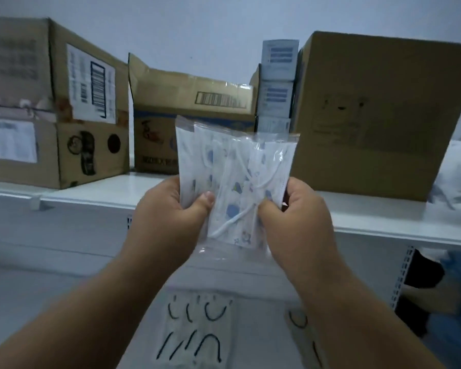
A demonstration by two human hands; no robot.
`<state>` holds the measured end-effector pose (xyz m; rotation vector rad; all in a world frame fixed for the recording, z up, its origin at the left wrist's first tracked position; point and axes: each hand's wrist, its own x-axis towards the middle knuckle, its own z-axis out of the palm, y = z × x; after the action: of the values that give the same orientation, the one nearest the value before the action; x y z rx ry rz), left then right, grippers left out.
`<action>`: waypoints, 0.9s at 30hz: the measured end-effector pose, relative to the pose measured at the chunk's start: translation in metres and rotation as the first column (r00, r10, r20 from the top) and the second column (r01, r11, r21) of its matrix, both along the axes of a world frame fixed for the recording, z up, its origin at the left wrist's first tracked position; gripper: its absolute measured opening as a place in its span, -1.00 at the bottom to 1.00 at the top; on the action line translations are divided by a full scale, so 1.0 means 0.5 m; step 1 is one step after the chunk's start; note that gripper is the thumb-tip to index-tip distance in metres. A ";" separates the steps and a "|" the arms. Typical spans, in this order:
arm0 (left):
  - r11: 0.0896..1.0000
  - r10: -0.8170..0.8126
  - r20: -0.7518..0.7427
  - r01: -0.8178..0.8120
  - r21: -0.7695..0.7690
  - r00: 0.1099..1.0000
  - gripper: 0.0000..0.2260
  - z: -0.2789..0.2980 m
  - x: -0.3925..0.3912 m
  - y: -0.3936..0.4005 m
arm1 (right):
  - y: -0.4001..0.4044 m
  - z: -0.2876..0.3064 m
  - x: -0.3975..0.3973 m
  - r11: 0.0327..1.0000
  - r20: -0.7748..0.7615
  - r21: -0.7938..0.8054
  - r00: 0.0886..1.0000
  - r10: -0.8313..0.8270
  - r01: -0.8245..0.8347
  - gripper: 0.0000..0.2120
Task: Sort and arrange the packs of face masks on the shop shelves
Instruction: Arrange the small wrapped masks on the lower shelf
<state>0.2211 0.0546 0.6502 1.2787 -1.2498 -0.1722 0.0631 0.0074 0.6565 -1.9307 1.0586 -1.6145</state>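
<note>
A clear plastic pack of white face masks with blue prints point(234, 166) is held upright in front of the top shelf. My left hand point(171, 211) grips its lower left edge, thumb on the front. My right hand point(296, 217) pinches its lower right side. Below, on the lower shelf, lies a pack of white masks with black ear loops point(197, 331), and another such pack point(304, 331) shows partly behind my right forearm.
On the white top shelf point(99, 190) stand a labelled cardboard box point(56, 107) at left, an open one point(192, 113) behind the pack, a big plain one point(370, 113) at right, and stacked blue-white boxes point(277, 83) between them. A person in white point(455, 182) is at far right.
</note>
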 end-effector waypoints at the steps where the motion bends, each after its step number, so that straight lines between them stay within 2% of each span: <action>1: 0.999 -0.029 0.040 0.029 0.022 0.999 -0.93 0.032 0.016 -0.030 | -0.031 0.026 0.011 0.999 -0.025 -0.025 0.999 -0.026 0.025 -0.91; 3: 0.993 -0.064 0.107 0.052 0.105 0.992 -0.90 0.087 0.044 -0.098 | -0.101 0.068 0.030 0.996 -0.096 -0.025 0.992 -0.084 0.082 -0.94; 5: 0.980 -0.074 0.159 0.043 0.192 0.984 -0.92 0.122 0.067 -0.169 | -0.176 0.095 0.050 0.990 -0.171 0.042 0.977 -0.128 0.137 -0.94; 7: 0.964 -0.081 0.171 0.035 0.262 0.982 -0.92 0.134 0.085 -0.235 | -0.240 0.106 0.071 0.978 -0.236 0.154 0.967 -0.100 0.139 -0.94; 10: 0.939 -0.083 0.202 0.008 0.344 0.976 -0.93 0.124 0.106 -0.319 | -0.307 0.108 0.098 0.964 -0.412 0.174 0.904 -0.116 0.202 -0.93; 12: 0.925 -0.086 0.214 -0.002 0.381 0.973 -0.95 0.114 0.117 -0.362 | -0.333 0.109 0.113 0.944 -0.530 0.135 0.827 -0.187 0.300 -0.87; 14: 0.906 -0.097 0.216 -0.004 0.423 0.972 -0.92 0.102 0.120 -0.393 | -0.344 0.107 0.123 0.916 -0.664 0.093 0.710 -0.235 0.390 -0.83; 15: 0.894 -0.094 0.250 -0.029 0.447 0.964 -0.92 0.094 0.120 -0.402 | -0.345 0.102 0.125 0.902 -0.716 0.070 0.651 -0.252 0.426 -0.83; 17: 0.856 -0.070 0.434 -0.169 0.489 0.898 -0.88 0.080 0.122 -0.415 | -0.348 0.089 0.123 0.881 -0.779 -0.005 0.551 -0.300 0.473 -0.67; 19: 0.838 0.015 0.627 -0.352 0.417 0.779 -0.68 0.074 0.129 -0.417 | -0.346 0.083 0.122 0.861 -0.794 -0.113 0.476 -0.379 0.497 -0.56; 21: 0.870 0.138 0.684 -0.418 0.263 0.716 -0.45 0.078 0.132 -0.405 | -0.335 0.083 0.125 0.858 -0.770 -0.205 0.463 -0.439 0.472 -0.64; 22: 0.900 0.198 0.671 -0.403 0.163 0.714 -0.44 0.083 0.129 -0.396 | -0.327 0.084 0.125 0.860 -0.743 -0.242 0.484 -0.462 0.448 -0.72; 25: 0.968 0.245 0.632 -0.222 -0.117 0.735 -0.70 0.095 0.101 -0.350 | -0.293 0.087 0.116 0.870 -0.636 -0.347 0.595 -0.492 0.349 -0.78; 27: 0.969 0.240 0.651 -0.133 -0.211 0.720 -0.83 0.090 0.084 -0.309 | -0.266 0.085 0.101 0.863 -0.564 -0.429 0.666 -0.488 0.268 -0.86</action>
<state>0.2632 -0.0997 0.6950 1.3735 -1.6897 0.5859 0.1135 -0.1255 0.6990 -2.7683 1.6647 -1.3544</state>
